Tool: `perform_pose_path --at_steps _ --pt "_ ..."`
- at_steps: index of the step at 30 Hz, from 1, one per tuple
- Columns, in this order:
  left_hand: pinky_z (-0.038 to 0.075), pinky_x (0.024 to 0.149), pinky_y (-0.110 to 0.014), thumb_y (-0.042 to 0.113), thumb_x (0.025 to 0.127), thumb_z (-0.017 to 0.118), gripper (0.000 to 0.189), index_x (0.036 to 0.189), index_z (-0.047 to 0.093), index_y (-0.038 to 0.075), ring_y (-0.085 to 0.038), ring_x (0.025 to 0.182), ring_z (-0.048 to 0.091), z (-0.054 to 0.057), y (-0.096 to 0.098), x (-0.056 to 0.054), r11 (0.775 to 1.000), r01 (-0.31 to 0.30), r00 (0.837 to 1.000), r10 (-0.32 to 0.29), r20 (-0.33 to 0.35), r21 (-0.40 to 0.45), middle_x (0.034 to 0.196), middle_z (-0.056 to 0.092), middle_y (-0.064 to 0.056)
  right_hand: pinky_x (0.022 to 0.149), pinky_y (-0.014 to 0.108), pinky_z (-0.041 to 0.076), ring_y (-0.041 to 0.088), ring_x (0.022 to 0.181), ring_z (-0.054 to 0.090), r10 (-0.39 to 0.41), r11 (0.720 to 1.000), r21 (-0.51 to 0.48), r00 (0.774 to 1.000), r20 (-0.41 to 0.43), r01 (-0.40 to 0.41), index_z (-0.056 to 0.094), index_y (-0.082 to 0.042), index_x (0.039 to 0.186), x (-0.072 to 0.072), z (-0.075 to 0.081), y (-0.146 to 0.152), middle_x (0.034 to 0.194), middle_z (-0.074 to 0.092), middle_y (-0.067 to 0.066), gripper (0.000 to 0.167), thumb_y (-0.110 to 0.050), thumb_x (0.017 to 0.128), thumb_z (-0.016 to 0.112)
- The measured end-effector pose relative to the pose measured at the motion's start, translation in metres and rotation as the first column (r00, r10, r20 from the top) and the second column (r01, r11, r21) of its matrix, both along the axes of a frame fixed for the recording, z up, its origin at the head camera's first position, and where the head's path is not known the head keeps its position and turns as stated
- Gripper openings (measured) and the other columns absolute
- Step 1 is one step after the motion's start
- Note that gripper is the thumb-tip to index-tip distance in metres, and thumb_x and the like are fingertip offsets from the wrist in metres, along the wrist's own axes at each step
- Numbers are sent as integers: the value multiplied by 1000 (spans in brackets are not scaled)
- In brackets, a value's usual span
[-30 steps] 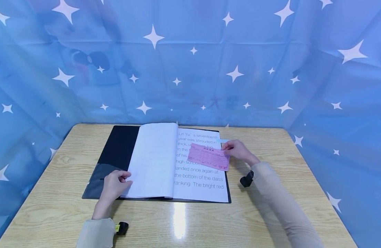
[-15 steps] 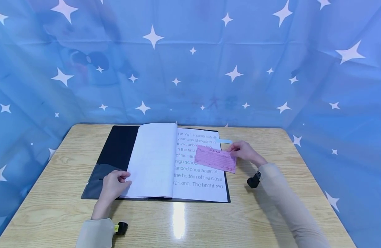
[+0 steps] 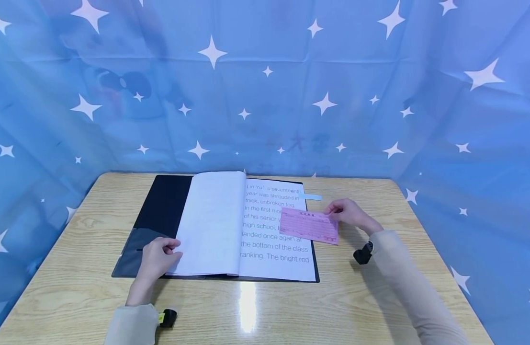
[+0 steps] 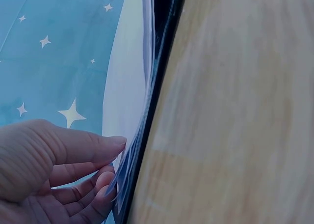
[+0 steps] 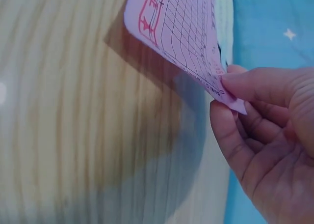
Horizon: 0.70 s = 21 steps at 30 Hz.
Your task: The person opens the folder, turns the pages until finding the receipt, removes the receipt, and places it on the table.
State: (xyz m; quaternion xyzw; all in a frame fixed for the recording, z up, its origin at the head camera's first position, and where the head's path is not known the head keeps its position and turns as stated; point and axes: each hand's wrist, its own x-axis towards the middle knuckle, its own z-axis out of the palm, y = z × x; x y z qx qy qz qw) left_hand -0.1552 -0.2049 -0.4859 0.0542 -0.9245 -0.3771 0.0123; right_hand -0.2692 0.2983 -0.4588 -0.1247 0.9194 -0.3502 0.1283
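Note:
A black folder [image 3: 163, 201] lies spread on the table with white pages in it. Its right page [image 3: 273, 268] carries large printed English text, while the turned left page [image 3: 210, 225] looks blank. At that page's lower left corner, my left hand [image 3: 156, 258] grips the page edges; in the left wrist view the thumb [image 4: 105, 148] lies over the sheets and fingertips are partly hidden. My right hand [image 3: 351, 214] pinches the upper right corner of a pink printed slip [image 3: 308, 225], which overlaps the right page and sticks out beyond it. Red stamp-like marks show on the slip [image 5: 181, 27].
A light blue tab [image 3: 311, 197] juts from the right page's edge, just above the slip. Wooden tabletop [image 3: 290, 316] surrounds the folder. Behind the table hangs a blue star-patterned curtain [image 3: 247, 86].
The right hand has drawn the pink slip to the right and slightly towards me, uncovering more text and the blue tab. My left hand stays in place.

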Motion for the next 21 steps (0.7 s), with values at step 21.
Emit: perform_pose_path --at_steps 21 --pt "41 58 -25 -2 73 72 21 92 68 -7 -21 69 50 -2 -1 0 1000 13 999 -13 -29 -9 80 57 -11 65 25 43 16 75 52 34 998 57 996 -86 -30 65 0 87 8 0 57 82 62 7 15 9 80 56"
